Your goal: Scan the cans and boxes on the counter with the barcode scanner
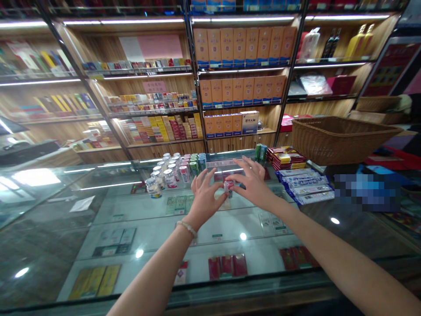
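Note:
Both my hands reach out over a glass display counter [108, 206]. Between them is a small jar with a red and white label [228, 186]. My left hand [204, 195], with a bead bracelet on the wrist, pinches the jar from the left with thumb and forefinger. My right hand [251, 180] holds it from the right, its other fingers spread. Just behind and to the left stands a cluster of several similar small jars [173, 173] on the glass.
Stacked red packs [286, 158] and blue-white packets [304, 184] lie right of my hands. A wicker basket [338, 136] sits at the far right. Two green cans [261, 152] stand behind. Shelves of orange boxes [240, 46] and cartons line the back wall.

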Demonstrator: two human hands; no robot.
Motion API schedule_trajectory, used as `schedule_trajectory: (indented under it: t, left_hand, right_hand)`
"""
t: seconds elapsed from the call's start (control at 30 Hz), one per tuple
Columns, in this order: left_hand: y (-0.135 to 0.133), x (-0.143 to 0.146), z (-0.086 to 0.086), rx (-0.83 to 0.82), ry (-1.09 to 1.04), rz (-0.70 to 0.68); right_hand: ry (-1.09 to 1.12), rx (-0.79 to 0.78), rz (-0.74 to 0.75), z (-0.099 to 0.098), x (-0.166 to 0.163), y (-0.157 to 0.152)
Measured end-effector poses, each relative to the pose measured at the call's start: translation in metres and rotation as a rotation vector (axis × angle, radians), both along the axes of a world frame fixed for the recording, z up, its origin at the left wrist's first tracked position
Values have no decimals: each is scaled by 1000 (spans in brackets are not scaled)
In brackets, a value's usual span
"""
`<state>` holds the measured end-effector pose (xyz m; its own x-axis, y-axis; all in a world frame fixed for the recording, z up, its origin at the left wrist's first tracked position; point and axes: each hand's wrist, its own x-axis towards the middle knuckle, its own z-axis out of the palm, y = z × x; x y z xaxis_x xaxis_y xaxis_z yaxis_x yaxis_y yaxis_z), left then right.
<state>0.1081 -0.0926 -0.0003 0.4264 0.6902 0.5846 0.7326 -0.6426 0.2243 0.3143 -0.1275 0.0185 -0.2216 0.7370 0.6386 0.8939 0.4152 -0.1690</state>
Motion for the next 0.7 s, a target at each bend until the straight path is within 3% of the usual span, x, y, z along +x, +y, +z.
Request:
schedule_trajectory:
  t: [0.4, 0.7]
  left_hand:
    - [9, -4, 6, -57, -248, 191]
    - [12, 4, -7, -58, -372, 150]
  right_hand:
    - [-51, 140, -144, -15, -9, -1]
    - [-8, 69, -179, -25, -30, -1]
